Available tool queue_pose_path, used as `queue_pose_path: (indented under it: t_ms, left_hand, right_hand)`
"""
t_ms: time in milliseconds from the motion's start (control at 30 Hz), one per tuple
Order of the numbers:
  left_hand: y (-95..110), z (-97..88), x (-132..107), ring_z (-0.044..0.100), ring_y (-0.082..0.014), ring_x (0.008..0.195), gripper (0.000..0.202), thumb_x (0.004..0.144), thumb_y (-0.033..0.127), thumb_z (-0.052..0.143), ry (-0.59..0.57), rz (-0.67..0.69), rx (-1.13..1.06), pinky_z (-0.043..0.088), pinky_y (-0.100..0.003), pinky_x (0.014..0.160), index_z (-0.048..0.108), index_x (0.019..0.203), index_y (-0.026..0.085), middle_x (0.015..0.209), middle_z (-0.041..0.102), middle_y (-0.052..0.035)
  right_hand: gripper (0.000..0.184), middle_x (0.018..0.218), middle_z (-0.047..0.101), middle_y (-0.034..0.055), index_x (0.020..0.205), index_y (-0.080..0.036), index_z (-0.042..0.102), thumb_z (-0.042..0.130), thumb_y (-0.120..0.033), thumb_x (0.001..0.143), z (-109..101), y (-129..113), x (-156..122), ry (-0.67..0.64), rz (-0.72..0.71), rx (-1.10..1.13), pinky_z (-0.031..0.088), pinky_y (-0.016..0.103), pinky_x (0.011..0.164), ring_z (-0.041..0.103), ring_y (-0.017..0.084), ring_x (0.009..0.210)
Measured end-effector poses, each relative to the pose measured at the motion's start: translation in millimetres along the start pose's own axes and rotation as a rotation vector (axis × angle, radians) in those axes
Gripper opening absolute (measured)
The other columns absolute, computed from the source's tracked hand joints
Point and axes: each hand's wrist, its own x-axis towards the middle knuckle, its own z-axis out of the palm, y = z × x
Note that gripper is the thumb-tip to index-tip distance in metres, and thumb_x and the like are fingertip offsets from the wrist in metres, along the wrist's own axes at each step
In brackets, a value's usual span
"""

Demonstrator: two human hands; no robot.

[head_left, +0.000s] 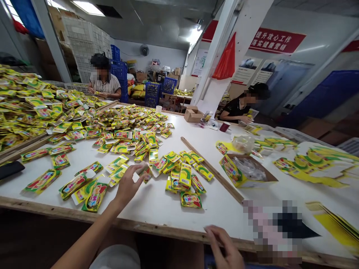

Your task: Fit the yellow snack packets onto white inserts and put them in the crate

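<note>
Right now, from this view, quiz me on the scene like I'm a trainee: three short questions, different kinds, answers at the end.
1. Multiple choice: on which side of the wooden strip is the open carton, as the camera sees it?
A. Left
B. Right
C. On top of it

2. True or false: the right hand is in among the printed boxes.

3. Short answer: what colour is the bag-like item hanging at the white pillar?

Key:
1. B.
2. False; it is at the front edge of the table, while the left hand is nearer those boxes.
3. Red.
</note>
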Motion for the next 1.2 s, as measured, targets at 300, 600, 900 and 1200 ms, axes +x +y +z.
queue_pose_path:
  t_ms: [300,600,900,1200]
  left_hand:
    - [24.9,19.6,-39.0,0.063,-0.0177,0.082,0.036,0.080,0.023,0.062,-0.388,-0.157,-0.609,0.051,-0.030,0.074,0.050,0.114,0.022,0.091,0.064,-0.0027]
    - [14.3,43.9,-68.9,0.066,-0.0186,0.083,0.024,0.081,0.034,0.065,-0.291,-0.377,-0.783,0.053,-0.031,0.075,0.056,0.099,0.020,0.090,0.066,-0.0029]
    - [25.8,43.7,-65.7,0.065,-0.0221,0.096,0.019,0.086,0.033,0.055,-0.320,-0.241,-0.570,0.052,-0.036,0.088,0.063,0.098,0.020,0.100,0.069,-0.0065]
    - [35.6,42.5,-66.2,0.064,-0.0212,0.089,0.013,0.087,0.028,0.055,-0.268,-0.151,-0.466,0.051,-0.033,0.081,0.064,0.089,0.019,0.090,0.068,-0.0057]
  right_hand:
    - [0.023,0.105,0.067,0.0075,0.108,-0.022,0.059,0.059,-0.027,0.086,137.9,-48.4,34.2,-0.195,-0.119,0.498,0.054,0.033,0.079,0.067,0.021,0.091]
    - [0.019,0.097,0.069,0.0058,0.103,-0.019,0.062,0.056,-0.028,0.087,137.8,-34.7,40.4,-0.241,-0.067,0.459,0.053,0.029,0.075,0.066,0.019,0.084]
    - [0.016,0.090,0.069,0.0056,0.095,-0.020,0.066,0.058,-0.031,0.086,137.7,-39.9,51.8,-0.183,-0.079,0.448,0.052,0.031,0.077,0.065,0.021,0.086]
    - [0.014,0.098,0.069,0.0067,0.095,-0.022,0.070,0.063,-0.028,0.084,128.0,-43.2,43.0,-0.201,-0.182,0.381,0.053,0.032,0.075,0.063,0.022,0.093]
